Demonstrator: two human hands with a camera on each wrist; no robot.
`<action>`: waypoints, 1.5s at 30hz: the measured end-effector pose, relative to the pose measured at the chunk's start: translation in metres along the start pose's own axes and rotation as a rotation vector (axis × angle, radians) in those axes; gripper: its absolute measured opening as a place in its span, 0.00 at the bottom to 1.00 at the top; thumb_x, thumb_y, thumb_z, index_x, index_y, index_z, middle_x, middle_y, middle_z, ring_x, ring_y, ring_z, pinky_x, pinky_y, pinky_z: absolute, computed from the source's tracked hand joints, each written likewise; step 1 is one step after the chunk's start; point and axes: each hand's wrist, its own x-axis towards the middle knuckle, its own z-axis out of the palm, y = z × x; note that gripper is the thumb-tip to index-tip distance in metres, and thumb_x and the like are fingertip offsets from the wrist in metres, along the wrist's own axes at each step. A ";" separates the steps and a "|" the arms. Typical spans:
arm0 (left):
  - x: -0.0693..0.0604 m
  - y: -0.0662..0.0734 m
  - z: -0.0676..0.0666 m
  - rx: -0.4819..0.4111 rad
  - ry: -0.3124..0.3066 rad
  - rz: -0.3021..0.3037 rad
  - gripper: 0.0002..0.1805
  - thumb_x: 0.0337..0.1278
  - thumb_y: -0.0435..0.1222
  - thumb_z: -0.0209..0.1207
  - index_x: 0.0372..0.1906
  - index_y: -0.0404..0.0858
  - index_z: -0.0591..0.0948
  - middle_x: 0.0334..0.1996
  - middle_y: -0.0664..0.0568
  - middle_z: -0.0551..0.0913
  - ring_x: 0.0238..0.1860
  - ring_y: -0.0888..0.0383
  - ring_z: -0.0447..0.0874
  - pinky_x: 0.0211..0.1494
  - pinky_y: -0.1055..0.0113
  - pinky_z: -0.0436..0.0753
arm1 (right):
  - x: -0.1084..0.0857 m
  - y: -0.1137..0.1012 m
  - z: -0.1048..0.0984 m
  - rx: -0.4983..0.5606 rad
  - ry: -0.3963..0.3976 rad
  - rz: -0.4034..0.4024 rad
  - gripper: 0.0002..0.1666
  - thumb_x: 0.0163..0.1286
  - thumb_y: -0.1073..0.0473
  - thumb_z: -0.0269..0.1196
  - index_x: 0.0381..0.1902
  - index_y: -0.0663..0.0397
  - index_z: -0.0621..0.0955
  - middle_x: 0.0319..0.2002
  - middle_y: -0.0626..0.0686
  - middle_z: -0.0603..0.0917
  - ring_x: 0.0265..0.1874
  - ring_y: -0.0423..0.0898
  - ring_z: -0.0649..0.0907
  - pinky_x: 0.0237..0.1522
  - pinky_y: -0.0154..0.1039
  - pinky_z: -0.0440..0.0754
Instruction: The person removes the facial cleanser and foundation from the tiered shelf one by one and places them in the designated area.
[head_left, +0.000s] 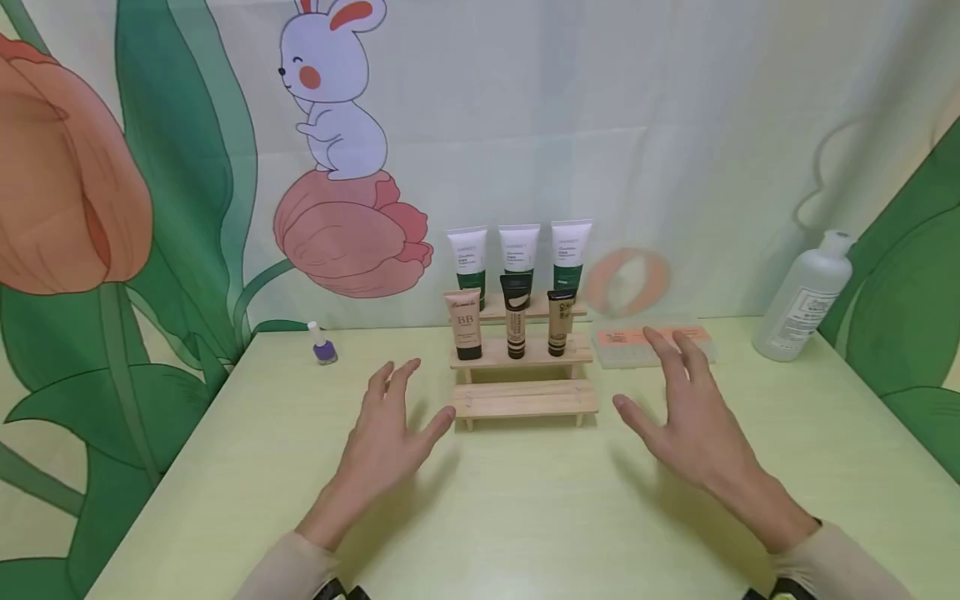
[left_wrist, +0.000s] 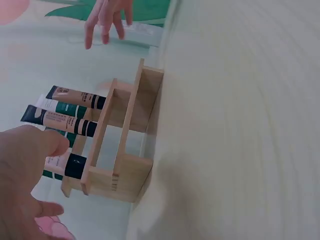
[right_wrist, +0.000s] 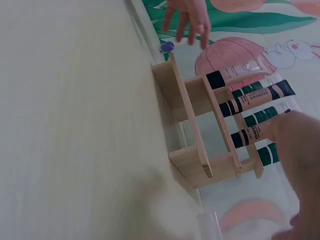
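A three-step wooden rack [head_left: 525, 401] stands at the middle of the table. Its top step carries three white-and-green tubes [head_left: 519, 250]. On the middle step are a pink BB cream tube [head_left: 467, 323], a black-and-tan tube [head_left: 515, 321] and a smaller gold-and-black tube [head_left: 558, 321]; the lowest step bears nothing. My left hand [head_left: 386, 450] hovers left of the rack, fingers spread and holding nothing. To the right of the rack my right hand [head_left: 693, 421] is likewise spread in the air, apart from everything. Both wrist views show the rack from its sides.
A purple nail polish bottle [head_left: 322, 344] stands at the back left. Behind my right hand lies a flat clear box with an orange label [head_left: 622, 354]. A large white bottle [head_left: 804, 296] stands at the back right, near a printed curtain [head_left: 525, 108].
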 end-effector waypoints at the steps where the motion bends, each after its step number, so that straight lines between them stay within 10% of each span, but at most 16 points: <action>1: 0.003 -0.001 0.003 -0.069 -0.002 0.003 0.43 0.76 0.54 0.68 0.85 0.42 0.68 0.83 0.33 0.65 0.78 0.32 0.73 0.64 0.29 0.84 | 0.003 0.000 -0.001 0.045 0.019 -0.010 0.52 0.79 0.42 0.71 0.89 0.47 0.61 0.83 0.70 0.60 0.73 0.76 0.73 0.62 0.79 0.77; 11: 0.031 -0.012 0.042 -0.510 -0.097 -0.090 0.15 0.78 0.36 0.67 0.63 0.42 0.87 0.54 0.44 0.91 0.49 0.51 0.91 0.46 0.61 0.91 | 0.039 -0.003 0.013 0.468 0.170 -0.017 0.26 0.78 0.59 0.74 0.69 0.56 0.80 0.61 0.54 0.87 0.58 0.53 0.88 0.53 0.25 0.84; 17: 0.036 -0.023 0.055 -0.552 -0.113 -0.107 0.12 0.76 0.36 0.70 0.58 0.47 0.89 0.45 0.49 0.91 0.40 0.55 0.88 0.40 0.67 0.84 | 0.060 -0.008 0.029 0.729 0.173 -0.022 0.26 0.76 0.65 0.75 0.68 0.58 0.80 0.57 0.55 0.86 0.57 0.54 0.87 0.57 0.29 0.86; 27: 0.036 -0.031 0.056 -0.622 -0.142 -0.067 0.12 0.78 0.35 0.69 0.61 0.44 0.89 0.48 0.47 0.91 0.42 0.55 0.90 0.44 0.68 0.88 | 0.084 -0.015 0.048 0.846 0.116 -0.021 0.31 0.74 0.70 0.75 0.70 0.63 0.78 0.62 0.67 0.85 0.60 0.61 0.87 0.60 0.34 0.88; 45: 0.037 -0.037 0.056 -0.633 -0.144 -0.043 0.11 0.79 0.36 0.69 0.60 0.47 0.90 0.47 0.48 0.90 0.43 0.52 0.91 0.45 0.67 0.89 | 0.099 -0.027 0.065 0.751 0.035 0.047 0.27 0.75 0.66 0.76 0.66 0.61 0.78 0.58 0.60 0.89 0.58 0.54 0.87 0.58 0.33 0.87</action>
